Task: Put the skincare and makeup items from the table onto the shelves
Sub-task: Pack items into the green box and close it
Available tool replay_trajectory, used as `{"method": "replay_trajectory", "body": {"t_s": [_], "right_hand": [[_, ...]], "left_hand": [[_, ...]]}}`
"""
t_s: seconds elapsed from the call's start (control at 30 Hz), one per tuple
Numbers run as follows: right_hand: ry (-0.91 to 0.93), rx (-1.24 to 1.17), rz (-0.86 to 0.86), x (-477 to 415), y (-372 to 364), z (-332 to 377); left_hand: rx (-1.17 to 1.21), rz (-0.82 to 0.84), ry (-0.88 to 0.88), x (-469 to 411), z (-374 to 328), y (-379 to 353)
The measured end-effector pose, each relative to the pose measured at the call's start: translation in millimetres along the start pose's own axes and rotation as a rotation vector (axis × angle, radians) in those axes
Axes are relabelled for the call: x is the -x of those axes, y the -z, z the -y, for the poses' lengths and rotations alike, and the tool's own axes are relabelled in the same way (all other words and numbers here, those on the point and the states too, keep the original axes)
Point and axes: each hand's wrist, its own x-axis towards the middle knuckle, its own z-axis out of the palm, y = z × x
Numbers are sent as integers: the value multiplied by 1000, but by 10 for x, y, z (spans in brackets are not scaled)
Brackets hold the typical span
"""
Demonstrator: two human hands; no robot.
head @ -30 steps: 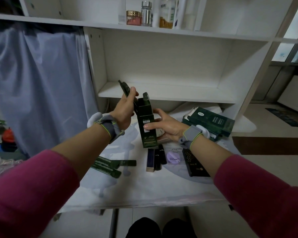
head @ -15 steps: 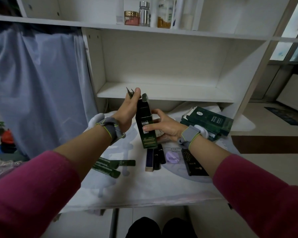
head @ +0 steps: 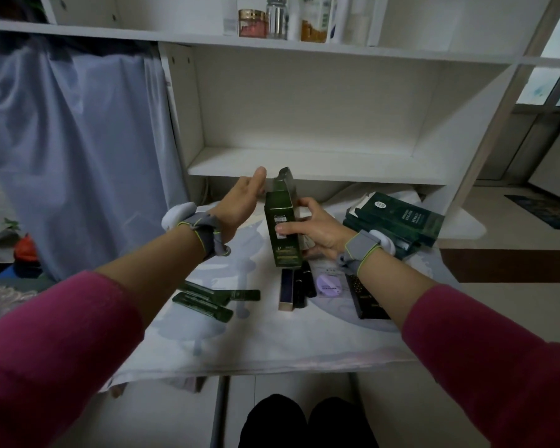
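Observation:
A tall dark green carton (head: 282,227) stands upright above the table, its top flap raised. My right hand (head: 317,229) grips it from the right, thumb across its front label. My left hand (head: 240,205) is just left of the carton's top, fingers straight, holding nothing. On the white cloth (head: 272,337) lie green sachets (head: 207,299), dark lipstick tubes (head: 296,287), a lilac puff compact (head: 328,284), a black flat box (head: 367,299) and stacked green boxes (head: 398,221). The lower shelf (head: 317,166) is bare just behind the carton.
The upper shelf (head: 110,32) carries a gold-lidded jar (head: 252,24) and several bottles (head: 314,19). A blue-grey curtain (head: 75,156) hangs at the left. The shelf unit's slanted side post (head: 485,140) rises at the right of the table.
My left hand held thin green sachets above the carton's open top; now its fingers are straight and hold nothing. The carton has stayed upright in my right hand.

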Motion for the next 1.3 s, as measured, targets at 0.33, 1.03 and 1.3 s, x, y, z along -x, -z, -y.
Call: {"method": "replay_trajectory", "body": {"t_s": [0.33,1.03,1.3], "right_hand": [[34,2,-104,137,-195,88],[3,34,-111,252,-203,40],[9,24,-110,258,-182,32]], "left_hand": [[-1036,545,164,339,445,406],[-1427,706,90,514,802,336],[-1314,581,44,529,840,400]]}}
